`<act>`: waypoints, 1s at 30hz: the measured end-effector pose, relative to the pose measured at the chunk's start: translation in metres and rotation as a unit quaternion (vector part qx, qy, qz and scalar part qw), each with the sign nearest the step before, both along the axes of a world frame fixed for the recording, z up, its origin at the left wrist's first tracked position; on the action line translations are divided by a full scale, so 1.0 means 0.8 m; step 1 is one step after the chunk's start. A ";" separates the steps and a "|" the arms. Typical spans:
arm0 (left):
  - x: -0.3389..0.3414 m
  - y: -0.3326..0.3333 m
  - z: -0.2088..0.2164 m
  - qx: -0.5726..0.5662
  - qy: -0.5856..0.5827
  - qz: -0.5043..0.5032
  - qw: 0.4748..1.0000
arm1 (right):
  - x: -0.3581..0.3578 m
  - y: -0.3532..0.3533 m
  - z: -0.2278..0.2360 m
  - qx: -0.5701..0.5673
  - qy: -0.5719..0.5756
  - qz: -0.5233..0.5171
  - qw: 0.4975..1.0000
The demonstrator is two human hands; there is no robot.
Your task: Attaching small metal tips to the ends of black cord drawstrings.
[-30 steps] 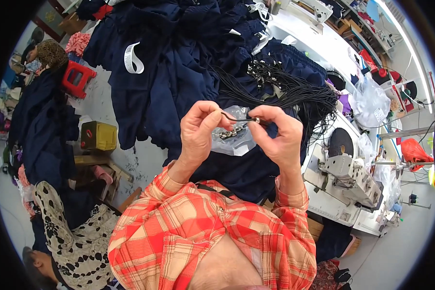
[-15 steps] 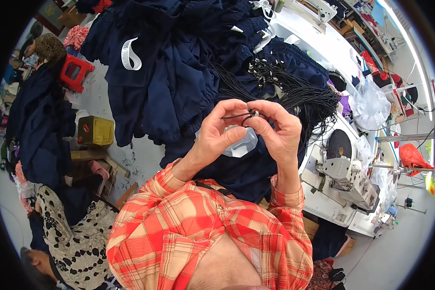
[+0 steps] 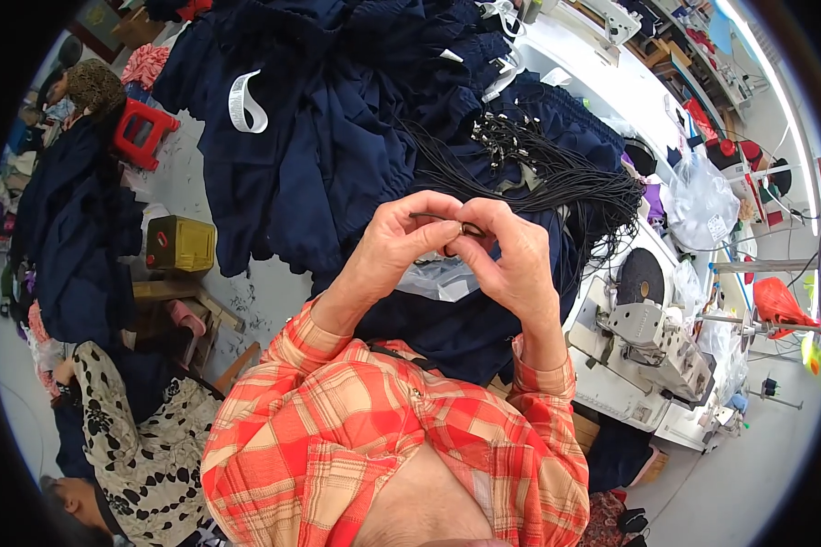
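Just above the navy cloth (image 3: 292, 182) at mid-view, I have both hands brought together over one thin black cord (image 3: 472, 230). My left hand (image 3: 403, 239) has its grip closed, thumb and forefinger pinching the cord, a length of it showing along the forefinger. My right hand (image 3: 509, 255) is pinched down too, thumb and fingertips on the small dark loop between the hands; I can't tell whether that loop is knotted. Under my wrists I see a clear plastic bag (image 3: 440, 281) lying on the cloth. Beyond my right hand, a bundle of black cords (image 3: 556, 185) spreads over the navy fabric, with shiny little ends gathered at its upper edge. A white curled strip (image 3: 244, 102) lies on the cloth to the upper left. Far right, I make out a white worktop (image 3: 570, 64) and, nearer, a sewing machine (image 3: 661, 342).
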State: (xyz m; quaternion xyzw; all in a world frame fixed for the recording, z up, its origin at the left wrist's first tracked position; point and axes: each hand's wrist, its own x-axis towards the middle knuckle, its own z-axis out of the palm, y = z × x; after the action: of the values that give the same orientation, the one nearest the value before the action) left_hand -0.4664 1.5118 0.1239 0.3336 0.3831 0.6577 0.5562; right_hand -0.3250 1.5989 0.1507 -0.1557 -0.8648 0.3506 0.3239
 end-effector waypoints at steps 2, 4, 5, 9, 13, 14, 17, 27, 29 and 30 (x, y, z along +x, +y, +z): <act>-0.001 0.001 0.001 -0.006 -0.019 -0.012 1.000 | -0.001 -0.001 0.000 -0.001 -0.011 0.002 1.000; 0.002 0.001 0.006 -0.005 -0.028 -0.010 1.000 | -0.002 -0.004 0.000 -0.012 -0.013 -0.019 1.000; 0.003 0.000 0.008 -0.002 -0.037 -0.009 0.999 | -0.003 -0.006 -0.002 -0.013 -0.013 -0.018 1.000; 0.002 -0.001 0.000 0.002 -0.039 0.013 0.999 | -0.008 -0.016 -0.001 0.021 -0.009 -0.048 0.999; 0.001 -0.002 -0.003 0.061 -0.019 0.098 0.993 | -0.013 -0.024 -0.012 -0.020 0.024 -0.099 0.995; 0.002 -0.002 -0.002 0.089 -0.043 0.114 0.989 | -0.014 -0.025 -0.017 0.020 -0.012 -0.086 0.996; 0.006 0.001 0.000 0.092 -0.047 0.141 0.985 | -0.018 -0.035 -0.026 -0.015 0.014 -0.090 0.996; 0.020 0.011 0.008 0.121 -0.097 0.227 0.961 | -0.012 -0.044 -0.027 0.142 -0.033 -0.059 0.988; 0.015 0.013 0.010 0.148 -0.058 0.223 0.962 | -0.013 -0.043 -0.027 0.147 -0.018 -0.067 0.987; 0.015 0.014 0.013 0.146 -0.065 0.220 0.962 | -0.010 -0.042 -0.026 0.154 -0.043 -0.055 0.986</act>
State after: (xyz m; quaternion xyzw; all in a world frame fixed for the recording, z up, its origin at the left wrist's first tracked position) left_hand -0.4546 1.5231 0.1339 0.2749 0.3096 0.8332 0.3666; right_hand -0.3333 1.5649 0.1299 -0.1657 -0.9118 0.1877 0.3255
